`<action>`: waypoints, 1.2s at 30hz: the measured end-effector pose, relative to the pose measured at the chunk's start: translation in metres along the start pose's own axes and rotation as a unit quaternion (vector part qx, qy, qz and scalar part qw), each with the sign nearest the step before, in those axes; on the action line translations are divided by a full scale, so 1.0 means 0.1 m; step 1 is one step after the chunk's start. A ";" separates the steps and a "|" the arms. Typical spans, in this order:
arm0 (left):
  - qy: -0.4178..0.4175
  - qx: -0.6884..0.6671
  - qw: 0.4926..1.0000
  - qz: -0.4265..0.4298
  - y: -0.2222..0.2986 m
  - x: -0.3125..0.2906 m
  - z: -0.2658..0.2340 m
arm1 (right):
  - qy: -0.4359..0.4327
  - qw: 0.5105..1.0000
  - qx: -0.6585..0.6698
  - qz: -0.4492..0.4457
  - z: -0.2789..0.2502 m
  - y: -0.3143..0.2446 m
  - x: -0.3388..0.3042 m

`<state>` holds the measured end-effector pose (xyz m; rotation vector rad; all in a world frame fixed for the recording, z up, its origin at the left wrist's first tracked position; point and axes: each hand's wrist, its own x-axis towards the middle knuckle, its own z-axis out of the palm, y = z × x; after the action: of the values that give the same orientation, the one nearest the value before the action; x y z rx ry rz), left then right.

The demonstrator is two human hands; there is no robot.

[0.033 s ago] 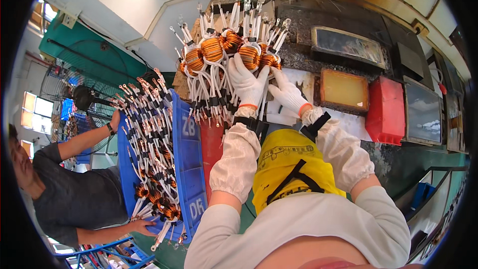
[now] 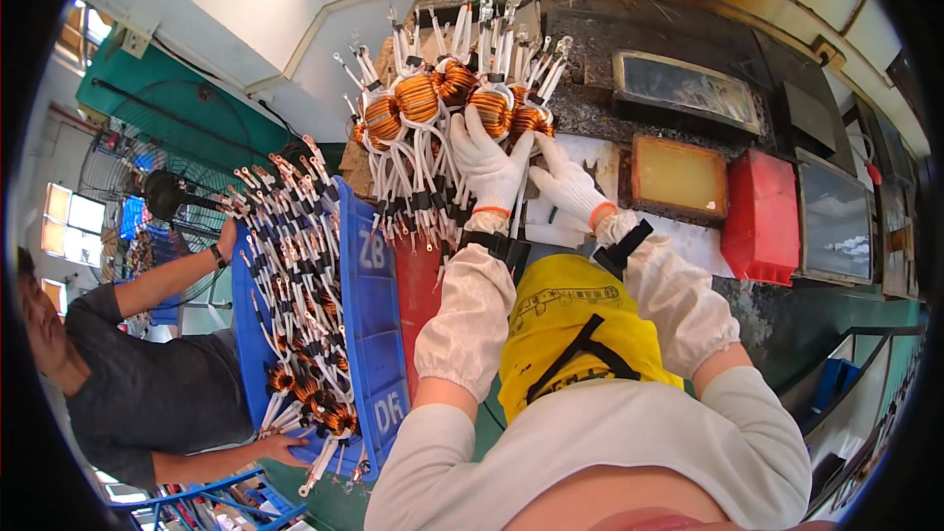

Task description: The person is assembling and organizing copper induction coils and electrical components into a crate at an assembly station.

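cluttered workshop tabletop (image 2: pixel 590 152) at twelve o'clock carries a bundle of copper-wound toroid coils (image 2: pixel 442 98), orange-brown rings with white-sleeved leads fanning out. white-gloved left hand (image 2: pixel 489 167) grips the bundle's leads; right hand (image 2: pixel 570 187), at three o'clock of it, curls against them. blue crate (image 2: pixel 379 285) at nine o'clock holds more.

Coil bundle (image 2: pixel 447 113) lies beyond the hands (image 2: pixel 526 177); crate (image 2: pixel 379 275) sits left.

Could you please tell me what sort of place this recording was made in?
Most likely a factory assembly bench for electrical parts: the gloved left hand and right hand handle copper-wound coils, a blue crate holds more, and a soldering pot sits nearby.
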<state>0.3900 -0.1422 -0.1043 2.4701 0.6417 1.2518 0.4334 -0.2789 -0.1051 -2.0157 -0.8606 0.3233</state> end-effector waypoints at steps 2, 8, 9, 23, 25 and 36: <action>-0.020 0.010 1.000 -0.003 0.06 -0.02 -0.03 | -0.010 1.000 0.010 0.016 -0.04 -0.01 -0.02; -0.078 0.085 0.992 0.050 0.20 -0.05 -0.06 | -0.028 0.998 0.022 0.060 -0.45 -0.13 -0.26; -0.053 0.072 0.993 0.072 0.15 -0.07 -0.07 | -0.072 0.994 0.029 0.076 -0.54 -0.20 -0.33; -0.147 0.196 0.931 0.270 0.30 -0.12 -0.10 | 0.045 0.993 0.020 0.110 -2.05 0.10 -1.36; -0.168 0.176 0.926 0.289 0.21 -0.10 -0.11 | 0.086 0.987 0.011 0.136 -2.13 0.07 -1.45; -0.004 0.103 0.960 0.260 0.28 0.08 -0.25 | 0.315 0.940 0.037 0.125 -2.45 1.02 -1.97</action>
<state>0.3810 -0.1605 -0.0716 2.9364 0.1162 1.4045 0.4647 -0.6058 -0.0684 -1.9776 -0.1882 -0.1542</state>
